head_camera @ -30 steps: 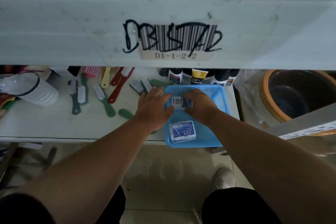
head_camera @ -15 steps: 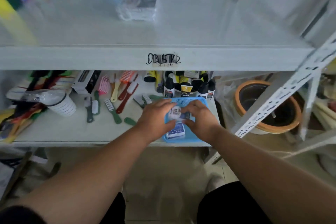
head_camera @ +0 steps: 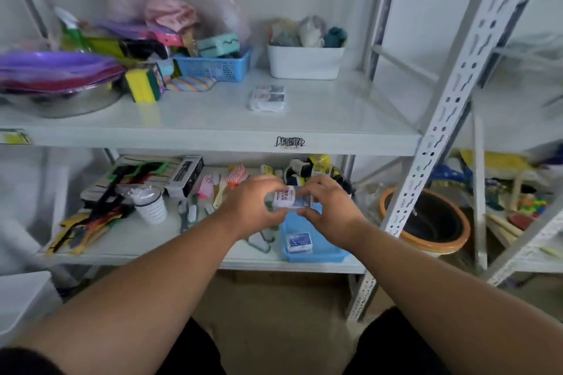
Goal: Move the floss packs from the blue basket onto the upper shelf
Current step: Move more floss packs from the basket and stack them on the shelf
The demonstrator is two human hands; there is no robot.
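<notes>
A blue basket (head_camera: 313, 256) stands at the front right of the lower shelf. One floss pack (head_camera: 299, 242) with a blue label lies flat in it. Both hands hold a second, white floss pack (head_camera: 288, 198) just above the basket: my left hand (head_camera: 254, 207) grips its left end and my right hand (head_camera: 327, 210) its right end. On the upper shelf (head_camera: 213, 119), a wrapped floss pack (head_camera: 267, 97) lies in the middle.
The upper shelf also bears a white bin (head_camera: 304, 61), another blue basket (head_camera: 213, 65), sponges (head_camera: 142, 85) and a metal bowl (head_camera: 58, 100). Brushes (head_camera: 207, 189) and a cup (head_camera: 150, 207) crowd the lower shelf. A perforated upright (head_camera: 438, 119) and a dark pot (head_camera: 426, 222) stand right.
Both hands have lifted one floss pack up out of the blue basket. The camera has tilted up and back, so the upper shelf has come into view.
</notes>
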